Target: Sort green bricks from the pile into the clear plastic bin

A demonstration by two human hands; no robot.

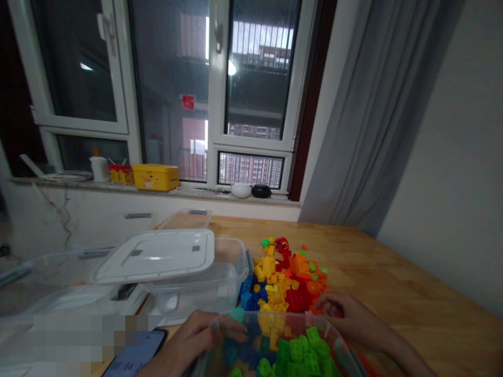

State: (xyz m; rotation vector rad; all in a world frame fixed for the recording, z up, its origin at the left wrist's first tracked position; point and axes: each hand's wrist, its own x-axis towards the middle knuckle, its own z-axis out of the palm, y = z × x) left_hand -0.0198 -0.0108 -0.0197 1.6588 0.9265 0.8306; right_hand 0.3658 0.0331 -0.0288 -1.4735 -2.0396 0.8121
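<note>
Head view. The left hand (196, 337) is resting against the near-left rim of a clear bin (334, 343) at the bottom of the frame, its fingers (231, 330) curling over the rim and gripping it. The bin is holding green bricks (298, 351), with blue and yellow pieces showing through its wall. The right hand (353, 317) is lying at the near-right edge of the brick pile (283, 277), a mixed heap of yellow, red, orange and blue pieces sitting on the wooden surface (393, 272) just beyond the bin. Its fingers are bending down into the red pieces; whether they are pinching one cannot be told. To the left, empty clear containers (204, 293) are standing stacked, with a loose white lid (157, 254) lying across them. A phone (137, 356) is lying near the left forearm. A yellow tin (155, 177) is sitting on the windowsill.

Judged step: bricks are being picked from the pile while the bin is being steadied. The next move appears to call for a firm pinch on one brick and a lift clear of its neighbours, over the bin's rim.
</note>
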